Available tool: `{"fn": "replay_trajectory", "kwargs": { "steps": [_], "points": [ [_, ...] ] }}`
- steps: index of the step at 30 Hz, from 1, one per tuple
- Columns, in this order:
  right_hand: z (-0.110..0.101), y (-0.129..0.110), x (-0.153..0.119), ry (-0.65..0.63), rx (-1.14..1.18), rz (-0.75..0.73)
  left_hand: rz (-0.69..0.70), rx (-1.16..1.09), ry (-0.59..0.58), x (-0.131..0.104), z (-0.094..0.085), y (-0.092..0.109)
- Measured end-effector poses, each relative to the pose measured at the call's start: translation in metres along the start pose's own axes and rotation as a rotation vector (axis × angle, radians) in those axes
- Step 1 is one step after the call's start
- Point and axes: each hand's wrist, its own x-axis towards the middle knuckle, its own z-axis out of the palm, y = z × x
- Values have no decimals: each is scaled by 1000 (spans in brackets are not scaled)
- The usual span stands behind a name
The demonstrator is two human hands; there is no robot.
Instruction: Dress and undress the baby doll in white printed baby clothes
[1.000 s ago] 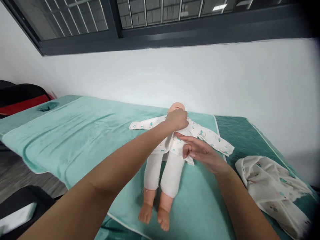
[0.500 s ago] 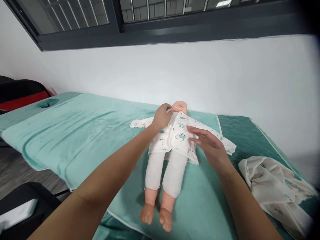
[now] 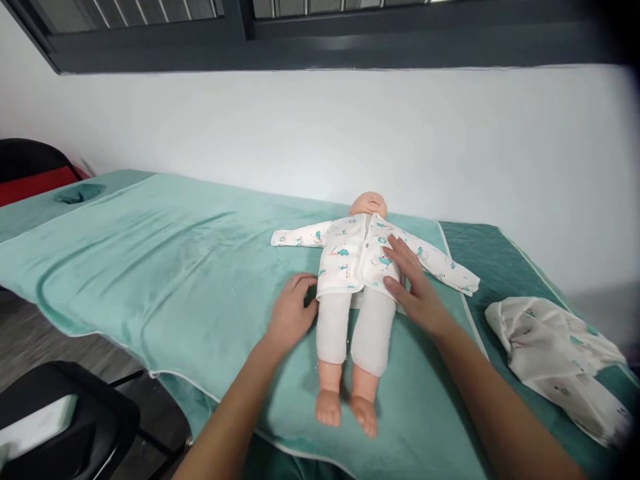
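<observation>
A baby doll [image 3: 369,203] lies on its back, head toward the wall and bare feet toward me. It wears a white printed baby jacket [image 3: 345,257], its front edges meeting down the chest and both sleeves spread wide. White covers its legs above the ankles. My left hand [image 3: 294,310] is beside the jacket's lower left edge, fingers curved with a gap from the thumb; whether the fingertips touch the cloth is unclear. My right hand [image 3: 413,287] has its fingers spread over the jacket's right front panel.
A light green blanket [image 3: 200,267] covers much of the padded bed. Crumpled white printed cloth [image 3: 555,353] lies at the right on darker green quilting [image 3: 473,257]. A black chair [image 3: 100,427] with a white object [image 3: 40,427] on it stands lower left. A white wall [image 3: 300,133] runs behind.
My left hand has moved from the doll's neck down to the jacket's lower left side. My right hand stays by the right panel, its fingers now spread. The camera view has tilted downward.
</observation>
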Motion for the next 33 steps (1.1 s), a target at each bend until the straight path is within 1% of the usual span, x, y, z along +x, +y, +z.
{"fn": "replay_trajectory", "kwargs": {
  "steps": [2, 5, 9, 12, 15, 19, 21, 24, 26, 28, 33],
  "points": [
    [1, -2, -9, 105, 16, 34, 46, 76, -16, 0, 0, 2],
    [0, -7, -35, 227, 50, 186, 70, 129, -43, 2, 2, 0],
    [0, -13, -72, 264, 39, 419, 78, 144, -80, 2, 2, -4],
    [2, -18, -81, 228, -81, 490, 76, 153, -90, 2, 0, -3],
    [4, -23, -78, 175, -183, 514, 96, 153, -91, 2, -1, -1],
    [3, -28, -76, 158, -211, 528, 110, 118, -64, 1, -1, 0],
    [2, -29, -78, 156, -229, 527, 87, 82, -15, 0, -1, 0],
    [1, -29, -81, 171, -249, 534, 24, 44, 100, -2, 0, -1],
    [1, -27, -81, 165, -242, 538, -3, 70, 132, -3, 1, -1],
    [2, -25, -81, 163, -226, 517, -1, 132, 118, -4, 1, 0],
    [1, -21, -82, 171, -210, 381, 28, 241, 72, -4, 0, 5]
  ]
}}
